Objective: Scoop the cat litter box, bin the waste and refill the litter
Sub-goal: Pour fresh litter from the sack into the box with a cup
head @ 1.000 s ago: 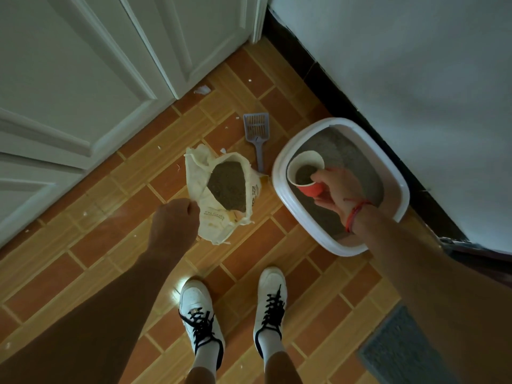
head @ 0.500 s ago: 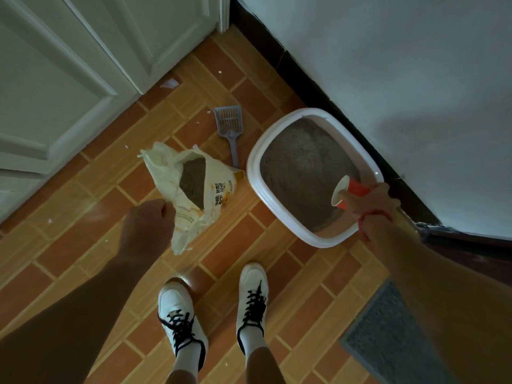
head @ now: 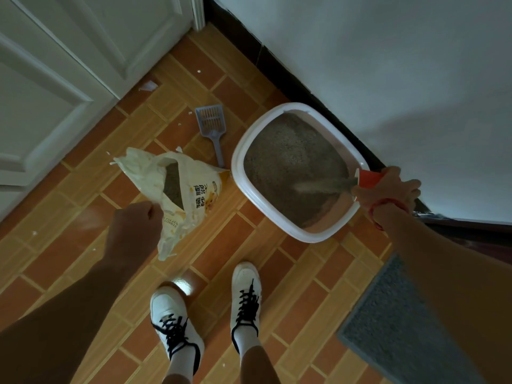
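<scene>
A white litter box (head: pixel 238 173) full of grey-brown litter stands on the tiled floor by the wall. My right hand (head: pixel 388 191) grips a red cup (head: pixel 370 178) tipped on its side over the box's right rim, and a stream of litter pours from it into the box. My left hand (head: pixel 135 227) holds up the edge of an open cream litter bag (head: pixel 194 189), which shows grey litter inside. A blue-grey slotted scoop (head: pixel 212 128) lies on the floor between the bag and the box.
White panelled doors (head: pixel 69 65) fill the upper left and a white wall (head: pixel 388 79) with a dark skirting the upper right. A grey mat (head: pixel 396 333) lies at lower right. My two white shoes (head: pixel 210 314) stand just below the bag. Small white scraps dot the tiles.
My right hand carried the filled cup across the box to its right rim and tipped it; litter now streams out. My left hand keeps its hold on the bag.
</scene>
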`<action>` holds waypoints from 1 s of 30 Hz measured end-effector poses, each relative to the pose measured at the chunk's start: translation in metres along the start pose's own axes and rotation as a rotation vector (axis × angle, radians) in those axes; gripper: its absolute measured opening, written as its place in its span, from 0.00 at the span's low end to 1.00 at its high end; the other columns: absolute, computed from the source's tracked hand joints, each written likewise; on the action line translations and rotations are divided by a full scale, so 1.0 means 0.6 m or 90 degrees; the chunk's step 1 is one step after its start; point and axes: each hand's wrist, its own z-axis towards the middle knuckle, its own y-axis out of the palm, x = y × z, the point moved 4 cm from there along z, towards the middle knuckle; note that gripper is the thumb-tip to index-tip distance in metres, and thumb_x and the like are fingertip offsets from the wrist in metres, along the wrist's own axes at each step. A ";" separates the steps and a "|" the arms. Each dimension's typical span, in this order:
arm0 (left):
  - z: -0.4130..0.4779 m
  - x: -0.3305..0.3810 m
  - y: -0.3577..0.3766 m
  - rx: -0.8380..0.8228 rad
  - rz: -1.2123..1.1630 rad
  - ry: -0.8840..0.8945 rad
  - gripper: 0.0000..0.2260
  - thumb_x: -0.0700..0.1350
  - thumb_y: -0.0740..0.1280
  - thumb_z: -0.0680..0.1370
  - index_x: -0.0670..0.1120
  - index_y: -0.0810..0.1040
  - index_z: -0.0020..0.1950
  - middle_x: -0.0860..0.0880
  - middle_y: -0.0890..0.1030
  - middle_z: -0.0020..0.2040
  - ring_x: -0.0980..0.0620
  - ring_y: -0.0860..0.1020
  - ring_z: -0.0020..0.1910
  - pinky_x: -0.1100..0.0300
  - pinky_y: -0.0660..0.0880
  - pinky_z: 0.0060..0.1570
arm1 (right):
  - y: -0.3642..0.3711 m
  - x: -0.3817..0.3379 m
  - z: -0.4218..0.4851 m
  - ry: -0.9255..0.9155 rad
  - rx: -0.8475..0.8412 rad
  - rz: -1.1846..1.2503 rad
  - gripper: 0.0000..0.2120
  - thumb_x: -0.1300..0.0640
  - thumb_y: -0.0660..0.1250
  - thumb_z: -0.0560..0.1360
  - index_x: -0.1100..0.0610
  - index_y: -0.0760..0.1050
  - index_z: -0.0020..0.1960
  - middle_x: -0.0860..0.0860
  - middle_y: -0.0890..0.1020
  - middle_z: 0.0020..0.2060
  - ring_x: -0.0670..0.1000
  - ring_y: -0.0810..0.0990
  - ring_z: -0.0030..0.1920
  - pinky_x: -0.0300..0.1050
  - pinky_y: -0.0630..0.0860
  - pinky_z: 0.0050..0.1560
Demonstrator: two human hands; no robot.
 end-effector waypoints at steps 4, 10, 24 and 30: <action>-0.001 0.004 0.007 -0.006 0.003 -0.003 0.20 0.40 0.61 0.80 0.39 0.69 0.28 0.43 0.73 0.25 0.47 0.69 0.23 0.56 0.65 0.27 | -0.045 -0.033 0.003 -0.081 0.141 -0.174 0.36 0.47 0.78 0.65 0.55 0.65 0.65 0.64 0.65 0.62 0.66 0.68 0.60 0.61 0.71 0.61; 0.000 0.015 0.004 -0.009 -0.013 -0.001 0.21 0.38 0.60 0.80 0.43 0.66 0.26 0.43 0.74 0.25 0.46 0.71 0.24 0.58 0.65 0.27 | -0.048 -0.030 0.012 -0.178 0.189 -0.269 0.34 0.43 0.76 0.66 0.56 0.65 0.63 0.65 0.66 0.60 0.66 0.69 0.58 0.60 0.70 0.59; -0.004 0.016 -0.006 -0.009 -0.018 -0.010 0.23 0.38 0.61 0.80 0.46 0.64 0.25 0.48 0.70 0.22 0.52 0.67 0.22 0.60 0.60 0.25 | -0.025 -0.056 -0.013 -0.223 0.170 -0.261 0.35 0.45 0.77 0.63 0.55 0.66 0.63 0.64 0.66 0.59 0.66 0.68 0.58 0.60 0.71 0.58; -0.005 0.005 -0.021 -0.027 0.047 0.017 0.25 0.35 0.62 0.80 0.49 0.59 0.25 0.53 0.62 0.21 0.57 0.60 0.20 0.64 0.54 0.24 | -0.002 -0.092 -0.044 -0.183 0.100 -0.178 0.37 0.43 0.75 0.65 0.53 0.64 0.68 0.63 0.65 0.63 0.65 0.67 0.63 0.60 0.70 0.63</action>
